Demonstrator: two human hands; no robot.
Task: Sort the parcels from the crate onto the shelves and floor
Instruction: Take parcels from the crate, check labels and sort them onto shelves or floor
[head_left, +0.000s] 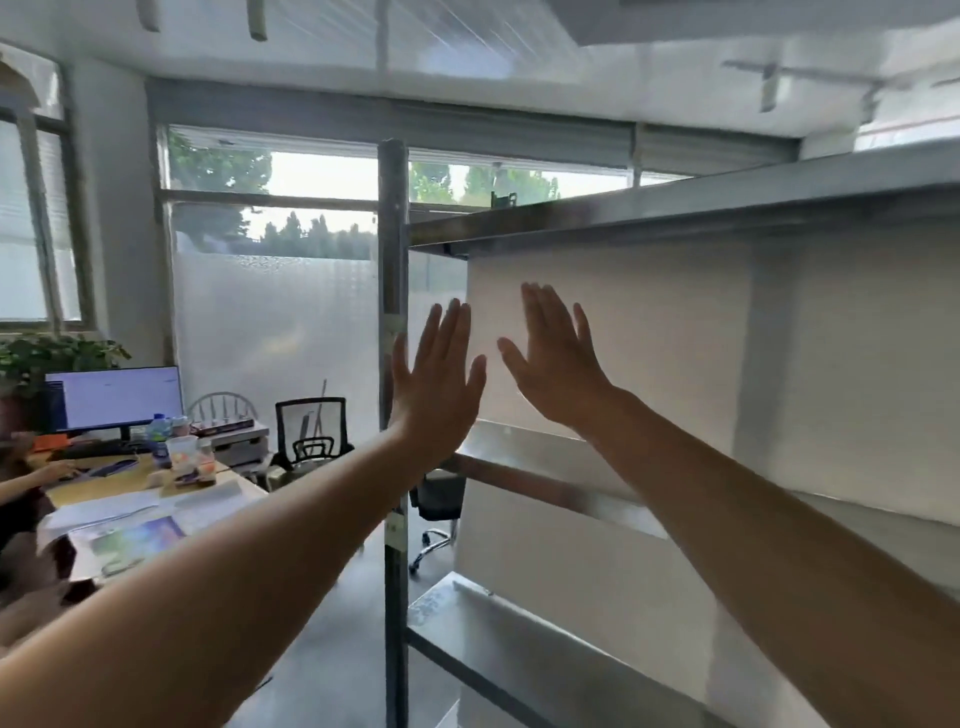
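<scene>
The left hand (436, 382) and right hand (558, 364) are raised mid-frame, each grip spread flat and holding nothing. The shelves (550, 491) at right show no parcels, so sorting looks unstarted.

Shelves (550, 486) glossy brushed metal; post (393, 260) matt grey metal

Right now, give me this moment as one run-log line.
left hand: open, raised, empty | right hand: open, raised, empty | shelves: directly ahead | crate: not in view

Grey metal shelves (675, 215) stand in stacked horizontal tiers.
</scene>
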